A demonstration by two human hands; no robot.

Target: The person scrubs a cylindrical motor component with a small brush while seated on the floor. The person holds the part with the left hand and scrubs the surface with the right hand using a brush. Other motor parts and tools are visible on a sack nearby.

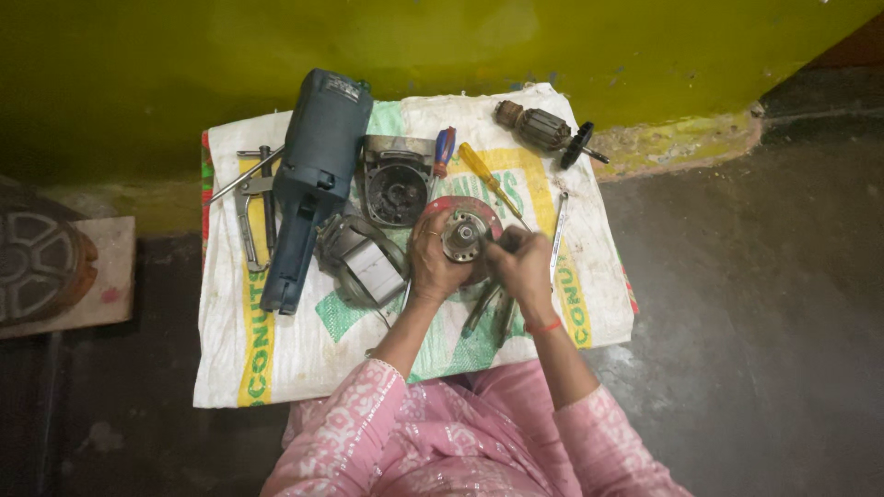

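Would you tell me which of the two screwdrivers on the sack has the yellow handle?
The longer screwdriver, lying diagonally toward the right hand; the shorter one beside it has a red-and-blue handle.

Wall (184, 55) was a loud yellow-green. The sack (276, 359) was white with yellow and green print. Motor housing (313, 175) was dark blue-grey, one screwdriver (488, 179) yellow, another (444, 150) red and blue. Sleeves (368, 433) were pink with white pattern.
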